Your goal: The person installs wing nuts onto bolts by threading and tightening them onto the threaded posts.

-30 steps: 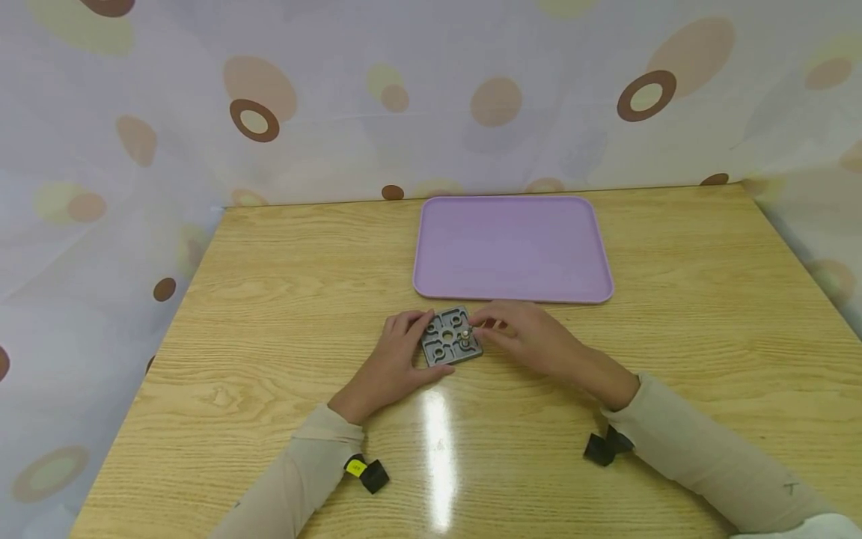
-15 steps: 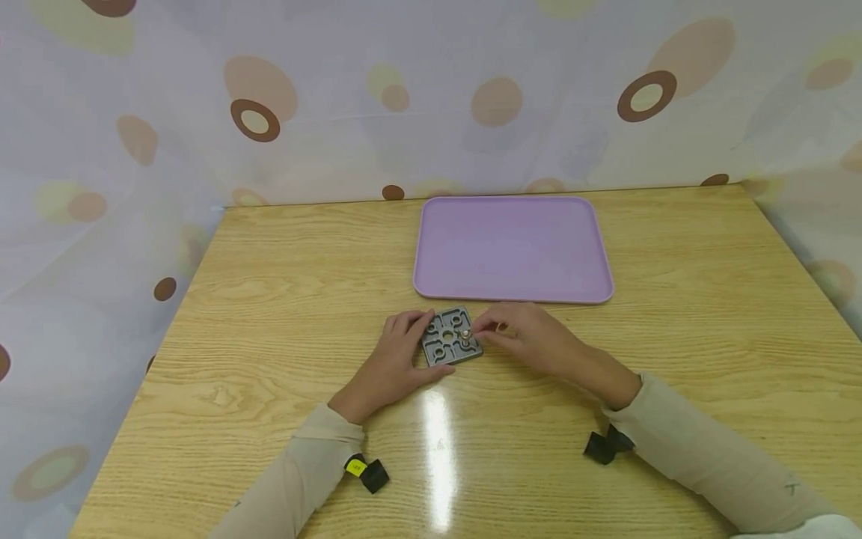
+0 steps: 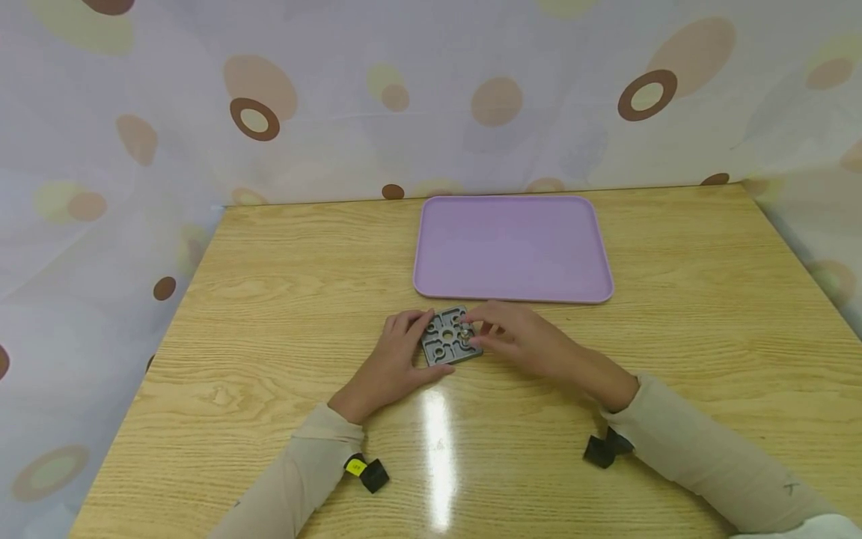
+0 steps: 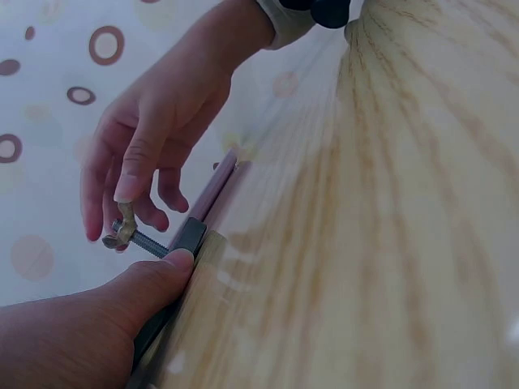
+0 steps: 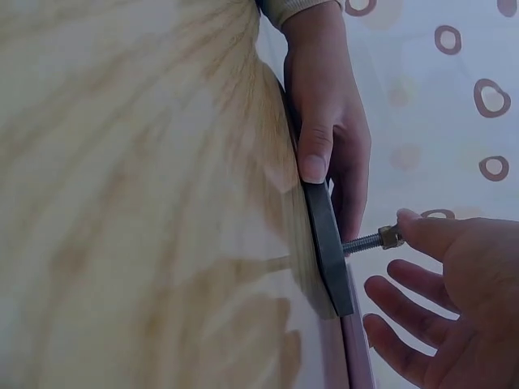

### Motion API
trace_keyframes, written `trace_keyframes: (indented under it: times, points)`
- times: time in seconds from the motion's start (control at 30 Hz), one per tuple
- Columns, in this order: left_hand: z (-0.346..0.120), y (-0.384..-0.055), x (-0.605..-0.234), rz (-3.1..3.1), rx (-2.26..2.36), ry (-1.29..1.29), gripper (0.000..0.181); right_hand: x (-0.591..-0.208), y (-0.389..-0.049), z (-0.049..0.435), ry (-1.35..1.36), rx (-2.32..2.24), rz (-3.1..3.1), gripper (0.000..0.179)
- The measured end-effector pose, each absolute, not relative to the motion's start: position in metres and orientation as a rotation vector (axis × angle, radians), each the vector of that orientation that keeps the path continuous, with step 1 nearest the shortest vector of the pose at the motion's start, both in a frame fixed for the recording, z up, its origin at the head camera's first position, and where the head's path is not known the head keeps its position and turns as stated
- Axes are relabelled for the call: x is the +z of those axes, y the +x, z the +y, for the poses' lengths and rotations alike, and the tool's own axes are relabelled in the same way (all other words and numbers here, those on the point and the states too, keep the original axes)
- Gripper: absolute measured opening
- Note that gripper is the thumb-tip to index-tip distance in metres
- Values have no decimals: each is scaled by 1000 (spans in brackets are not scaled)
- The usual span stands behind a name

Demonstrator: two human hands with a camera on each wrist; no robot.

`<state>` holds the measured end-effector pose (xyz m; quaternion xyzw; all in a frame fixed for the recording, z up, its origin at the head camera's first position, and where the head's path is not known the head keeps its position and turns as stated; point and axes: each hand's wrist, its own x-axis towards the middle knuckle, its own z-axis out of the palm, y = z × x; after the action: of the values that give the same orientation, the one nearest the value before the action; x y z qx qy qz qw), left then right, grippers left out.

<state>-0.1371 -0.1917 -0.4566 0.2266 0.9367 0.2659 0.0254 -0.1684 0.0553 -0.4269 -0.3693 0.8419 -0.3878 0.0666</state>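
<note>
A square grey metal plate with several round holes lies on the table. My left hand grips it, fingers at the far left corner and thumb along the near edge. From the plate's right side a threaded bolt stands up, bearing a brass-coloured wing nut. My right hand is at the nut. Its thumb touches one wing in the left wrist view, while the index finger is spread away from the thumb. The other fingers are loosely bent and hold nothing.
A purple tray lies just beyond the hands on the wooden table. A spotted cloth hangs behind the table and along its sides.
Half a second ago the right thumb and index finger were together at the wing nut; now they are spread and a little further left over the plate. The left hand and plate stay put.
</note>
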Motion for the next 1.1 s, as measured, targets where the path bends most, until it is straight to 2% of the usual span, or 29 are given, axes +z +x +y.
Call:
trace_keyframes:
  times: [0.2,0.63,1.1]
  points:
    - [-192,-138,-457,2900,823,697,89,-429,-169,54,-1150,-1115,2569,36]
    - [-193,-138,-459,2897,815,701,89,-427,-168,56,-1055,-1184,2562,32]
    - [-193,-138,-460,2896,836,704,89,-422,-169,58,-1084,-1171,2652,14]
